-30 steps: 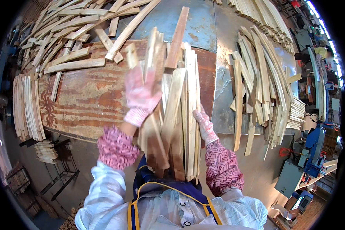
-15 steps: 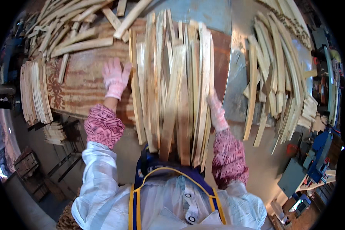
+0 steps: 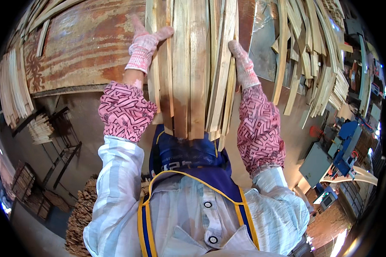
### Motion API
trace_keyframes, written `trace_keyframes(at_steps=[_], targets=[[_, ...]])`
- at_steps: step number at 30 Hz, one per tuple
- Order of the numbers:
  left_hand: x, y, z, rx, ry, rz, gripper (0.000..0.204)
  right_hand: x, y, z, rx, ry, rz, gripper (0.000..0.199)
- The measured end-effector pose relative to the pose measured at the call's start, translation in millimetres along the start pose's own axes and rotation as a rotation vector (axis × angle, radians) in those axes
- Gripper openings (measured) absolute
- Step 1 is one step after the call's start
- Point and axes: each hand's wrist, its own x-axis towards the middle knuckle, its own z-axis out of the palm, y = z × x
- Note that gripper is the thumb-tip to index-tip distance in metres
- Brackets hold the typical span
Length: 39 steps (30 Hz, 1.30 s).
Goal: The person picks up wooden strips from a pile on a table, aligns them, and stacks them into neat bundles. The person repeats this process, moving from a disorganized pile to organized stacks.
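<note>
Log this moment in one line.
wooden strips: side by side | left hand: spread, at their left edge | right hand: at their right edge, grip unclear

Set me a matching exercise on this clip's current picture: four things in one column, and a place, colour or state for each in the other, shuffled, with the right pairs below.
Things
1. Left hand
2. Apron
3. Right hand
4. Sleeve covers

Places, colours or states
A. Pink with dark lines
B. At the right side of the middle wood strips
C. Spread thumb, at the left side of those strips
D. Dark blue with yellow edging

Pairs: 1-C; 2-D; 3-B; 4-A
</note>
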Motion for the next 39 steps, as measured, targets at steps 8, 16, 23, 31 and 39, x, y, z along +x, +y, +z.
trace_keyframes(at_steps=[8,16,23,31,39], targets=[[-144.8,-76.1,-12.9,0.033,-0.006,-0.003,0.087,-119.8,77.9,-32.1,0.420,0.045,0.174,0.074],[-178.8,-231.0,-29.7,-1.088,-0.408,-0.588,0.088,-127.5,110.1,-44.4,0.253,0.058,0.321,0.081],[-204.7,-235.0,-39.1,-1.089,-0.459,-0.623,0.059,-154.2,130.4,-52.9,0.107,0.099,0.346,0.066],[-184.2,-217.7,-19.7,-1.394,-0.697,-0.594,0.063,-141.5,162.7,-63.4,0.509,0.038,0.373,0.081],[-131.5,-171.2,-37.4,-1.337,-0.869,-0.184,0.043,-115.2,95.9,-25.4,0.717,-0.228,0.007,0.072]])
